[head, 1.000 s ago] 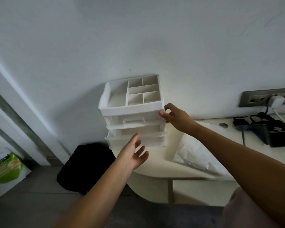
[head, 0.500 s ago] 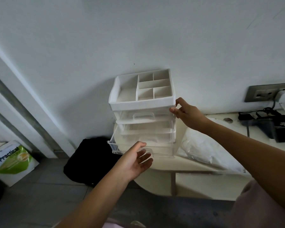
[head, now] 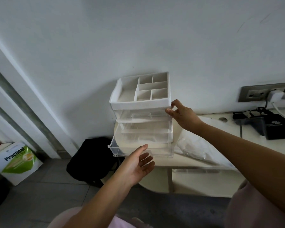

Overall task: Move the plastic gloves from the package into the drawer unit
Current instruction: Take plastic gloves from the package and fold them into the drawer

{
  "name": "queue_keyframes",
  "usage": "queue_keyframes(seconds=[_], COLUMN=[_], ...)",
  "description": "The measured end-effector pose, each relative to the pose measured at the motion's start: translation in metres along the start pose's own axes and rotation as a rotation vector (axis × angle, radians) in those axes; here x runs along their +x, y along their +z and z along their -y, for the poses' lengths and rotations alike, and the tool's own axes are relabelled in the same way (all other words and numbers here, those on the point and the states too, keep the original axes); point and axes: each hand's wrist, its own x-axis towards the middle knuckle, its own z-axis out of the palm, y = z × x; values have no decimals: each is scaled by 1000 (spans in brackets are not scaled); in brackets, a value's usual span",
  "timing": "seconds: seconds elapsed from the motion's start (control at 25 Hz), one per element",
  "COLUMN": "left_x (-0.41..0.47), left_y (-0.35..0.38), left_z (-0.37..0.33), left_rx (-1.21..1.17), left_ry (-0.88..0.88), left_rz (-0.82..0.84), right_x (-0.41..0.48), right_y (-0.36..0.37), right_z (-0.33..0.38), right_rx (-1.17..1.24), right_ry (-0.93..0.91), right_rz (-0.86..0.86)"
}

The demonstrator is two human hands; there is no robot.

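the left hand (head: pixel 136 165) was cupped palm-up, fingers hooked on the bottom drawer (head: pixel 130 148), which stood pulled partly out. the right hand (head: pixel 181 113) pinched the upper right corner of the drawer unit (head: pixel 141 102). the package of gloves (head: pixel 197 145) lay just beside the unit on the table (head: pixel 196 176). risk: a hard pull could free the drawer or tip the light unit off the table edge.

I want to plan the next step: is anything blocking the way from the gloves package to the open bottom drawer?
Nothing visible does. The package lies right of the drawer unit, whose bottom drawer is pulled out.
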Motion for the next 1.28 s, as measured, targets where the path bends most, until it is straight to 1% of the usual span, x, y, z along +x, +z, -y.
queue_keyframes(seconds=[0.12, 0.24, 0.36, 0.44, 0.52, 0.56, 0.68, 0.72, 0.76, 0.8, 0.88, 0.92, 0.96, 1.04, 1.12, 1.16, 1.2, 1.28], left_x=[-7, -14, -17, -12, -2, 6, 38, 51, 64, 76, 92, 98, 103, 111, 117, 118, 116, 115], left_y=[13, 31, 59, 82, 105, 117, 145, 150, 154, 155, 158, 158, 156, 152, 149, 149, 150, 152], left_z=[6, 15, 30, 41, 51, 58, 78, 84, 89, 91, 97, 101, 105, 113, 119, 120, 121, 121], left_rx=[102, 246, 474, 615, 757, 864, 1269, 1398, 1533, 1670, 1847, 1864, 1845, 1804, 1822, 1793, 1766, 1718], left_ry=[-9, 4, 32, 76, 205, 320, 796, 931, 1003, 1009, 903, 892, 926, 1045, 1072, 1076, 1069, 1123], left_rz=[24, 45, 149, 240, 300, 310, 247, 236, 230, 213, 183, 172, 158, 116, 46, 22, 29, -11], right_x=[-5, -13, -23, -37, -52, -59, -78, -84, -90, -96, -107, -111, -114, -117, -117, -118, -119, -119], right_y=[-11, -34, -71, -94, -111, -118, -129, -130, -129, -127, -125, -125, -125, -125, -123, -120, -117, -111], right_z=[-5, -22, -49, -70, -91, -103, -134, -142, -148, -151, -154, -155, -153, -152, -154, -154, -153, -155], right_rx=[69, 42, -135, -247, -310, -341, -451, -459, -409, -312, -116, -38, 44, 256, 514, 575, 560, 326], right_ry=[11, 35, 88, 168, 289, 370, 602, 661, 710, 743, 751, 727, 691, 651, 707, 753, 788, 784], right_rz=[102, 105, 90, 81, 63, 57, 119, 149, 181, 212, 276, 315, 341, 364, 321, 289, 262, 274])
